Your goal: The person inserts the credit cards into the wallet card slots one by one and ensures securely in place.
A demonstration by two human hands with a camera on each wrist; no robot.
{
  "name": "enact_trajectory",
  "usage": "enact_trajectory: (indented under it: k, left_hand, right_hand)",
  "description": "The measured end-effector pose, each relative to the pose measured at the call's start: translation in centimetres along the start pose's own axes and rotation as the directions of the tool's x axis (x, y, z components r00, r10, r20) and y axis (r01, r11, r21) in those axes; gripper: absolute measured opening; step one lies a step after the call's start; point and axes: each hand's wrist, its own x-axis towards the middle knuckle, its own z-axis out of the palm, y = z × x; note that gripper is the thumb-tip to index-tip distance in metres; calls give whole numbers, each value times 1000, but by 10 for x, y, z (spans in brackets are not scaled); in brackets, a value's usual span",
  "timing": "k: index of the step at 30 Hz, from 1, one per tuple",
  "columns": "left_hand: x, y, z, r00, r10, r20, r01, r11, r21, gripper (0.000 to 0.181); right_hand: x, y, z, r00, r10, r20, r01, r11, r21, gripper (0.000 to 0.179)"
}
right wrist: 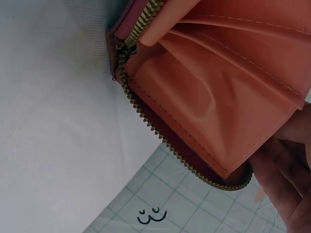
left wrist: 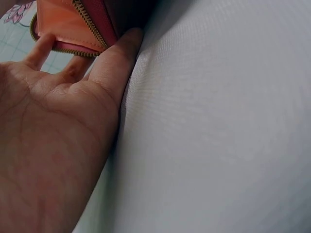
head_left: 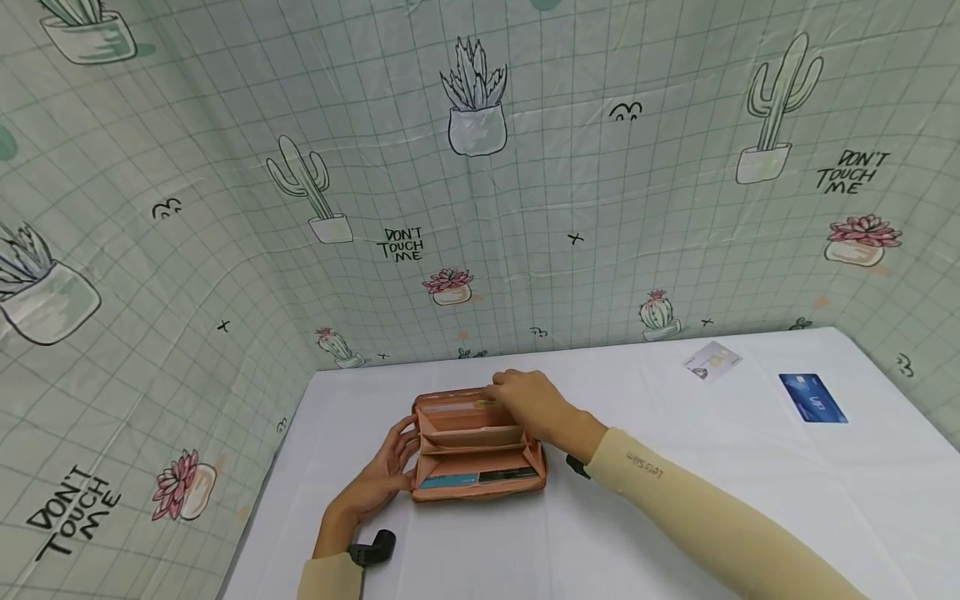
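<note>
An orange zip-around wallet (head_left: 472,437) stands spread open on the white table, its inner compartments facing up. My left hand (head_left: 380,473) holds its left side, with the thumb low at the near corner and the fingers along the side. Brass zipper teeth (left wrist: 90,24) run just above that thumb in the left wrist view. My right hand (head_left: 536,404) reaches over the far right part, fingers bent down at the far wall beside a small yellowish edge (head_left: 486,403). I cannot tell what those fingertips grip. A blue card (head_left: 448,481) and a dark card (head_left: 506,475) sit in the near pocket.
A pale card (head_left: 712,362) lies at the back right of the white table (head_left: 637,408). Right of it lies a blue bank card (head_left: 813,397). A grid-patterned cloth with plant drawings (head_left: 525,225) hangs behind the table and along its sides.
</note>
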Motion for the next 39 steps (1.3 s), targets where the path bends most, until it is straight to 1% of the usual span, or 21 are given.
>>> enact_trajectory:
  k: [3, 10, 13, 15, 17, 21, 23, 25, 28, 31, 33, 36, 39]
  left_hand:
    - [0, 0, 0, 1000, 1, -2, -1, 1000, -8, 109]
    - [1, -1, 0, 1000, -2, 0, 2, 1000, -4, 109]
    - [1, 0, 1, 1000, -9, -6, 9, 1000, -2, 110]
    - [1, 1, 2, 1000, -10, -11, 9, 1000, -4, 110]
    - [2, 1, 2, 1000, -8, -13, 8, 1000, -9, 110]
    - [2, 1, 2, 1000, -13, -16, 13, 1000, -7, 110]
    - [2, 0, 1, 1000, -17, -16, 17, 1000, -1, 110]
    - [3, -1, 1, 1000, -22, -15, 22, 1000, -3, 110]
    - [3, -2, 0, 1000, -20, -11, 20, 1000, 0, 110]
    - [3, -1, 0, 1000, -12, -11, 12, 1000, 2, 110]
    - [3, -1, 0, 1000, -8, -10, 8, 1000, 3, 110]
    - [3, -2, 0, 1000, -3, -7, 3, 1000, -1, 111]
    - [3, -1, 1, 1000, -14, -6, 14, 1000, -7, 112]
  right_hand:
    - [0, 0, 0, 1000, -5, 19, 5, 1000, 2, 22]
    - [-2, 1, -3, 998, -16, 59, 14, 999, 44, 20]
    - [-5, 2, -5, 998, -32, 60, 28, 997, 65, 21]
    - [-8, 4, -6, 998, -37, 50, 32, 994, 101, 21]
    - [-13, 6, -7, 999, -34, 30, 29, 987, 160, 22]
    - [-25, 10, -10, 1000, 6, -26, 2, 952, 305, 23]
    - [-31, 12, -13, 997, 33, -67, -8, 941, 340, 23]
    - [-37, 15, -16, 992, 65, -110, -22, 936, 352, 22]
    - [-48, 21, -19, 975, 116, -188, -42, 932, 359, 23]
    - [-60, 30, -23, 954, 180, -240, -73, 916, 395, 26]
    - [-69, 37, -26, 938, 232, -259, -104, 898, 428, 26]
    - [-85, 49, -31, 911, 316, -266, -165, 869, 466, 26]
    - [-103, 64, -36, 879, 375, -295, -203, 854, 479, 27]
